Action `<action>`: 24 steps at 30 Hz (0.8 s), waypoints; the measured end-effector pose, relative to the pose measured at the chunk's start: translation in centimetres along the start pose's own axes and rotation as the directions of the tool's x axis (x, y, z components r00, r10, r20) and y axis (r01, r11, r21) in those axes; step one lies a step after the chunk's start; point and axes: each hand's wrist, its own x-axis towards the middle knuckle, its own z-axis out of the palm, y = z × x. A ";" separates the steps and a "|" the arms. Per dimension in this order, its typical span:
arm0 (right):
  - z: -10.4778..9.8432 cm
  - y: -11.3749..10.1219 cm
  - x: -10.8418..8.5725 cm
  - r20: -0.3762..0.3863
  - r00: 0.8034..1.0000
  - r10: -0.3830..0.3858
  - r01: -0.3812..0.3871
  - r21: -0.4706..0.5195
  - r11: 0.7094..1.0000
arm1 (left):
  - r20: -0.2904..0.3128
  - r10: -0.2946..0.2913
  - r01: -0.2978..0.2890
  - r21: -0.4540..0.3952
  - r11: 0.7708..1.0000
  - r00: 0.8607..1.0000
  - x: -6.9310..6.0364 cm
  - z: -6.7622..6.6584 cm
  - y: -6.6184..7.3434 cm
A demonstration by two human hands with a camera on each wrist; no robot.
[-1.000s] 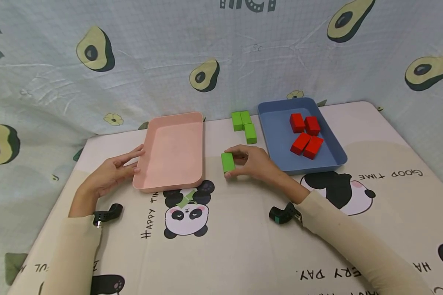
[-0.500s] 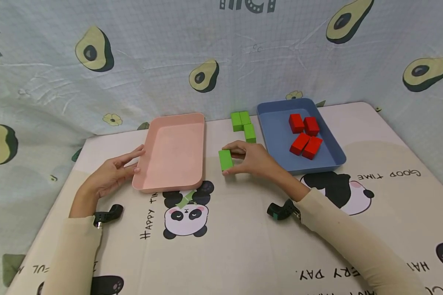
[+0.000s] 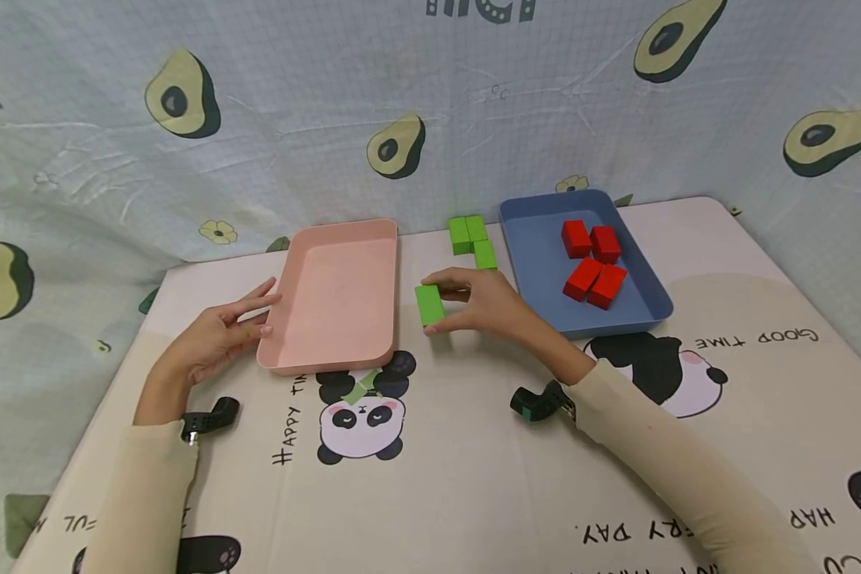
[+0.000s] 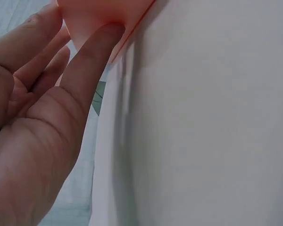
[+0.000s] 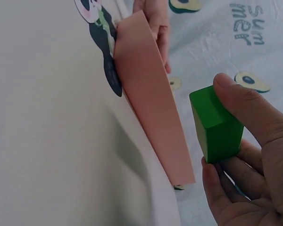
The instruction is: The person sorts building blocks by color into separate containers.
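Between thumb and fingers, my right hand point(image 3: 484, 303) pinches a green block point(image 3: 429, 305), just right of the pink tray point(image 3: 340, 295). In the right wrist view the green block point(image 5: 216, 125) shows clear of the table, beside the tray's outer wall point(image 5: 148, 103). My left hand point(image 3: 211, 339) rests against the left side of the pink tray with its fingers fairly straight. The left wrist view has the thumb touching the tray's wall point(image 4: 92, 14). Nothing lies inside the pink tray.
A blue tray point(image 3: 538, 279) at the right holds several red blocks point(image 3: 583, 279). Behind my right hand stand three green blocks point(image 3: 468, 233) on the table, the nearest partly hidden. A patterned cloth point(image 3: 294, 159) hangs along the table's back edge.
My right hand has carried the green block a little left and away from me, closer to the pink tray. My left hand has stayed nearly still at the tray.
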 end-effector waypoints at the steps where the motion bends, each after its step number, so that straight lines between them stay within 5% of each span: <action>1: 0.0 -0.1 0.0 0.000 1.000 -0.003 0.003 -0.002 1.000 | 0.004 0.002 -0.002 0.009 1.000 1.000 0.0 0.0 0.1; 24: 0.7 -1.6 1.4 0.025 0.998 -0.060 0.061 -0.042 0.997 | 0.010 -0.085 0.084 0.026 0.996 0.996 0.2 -0.1 0.8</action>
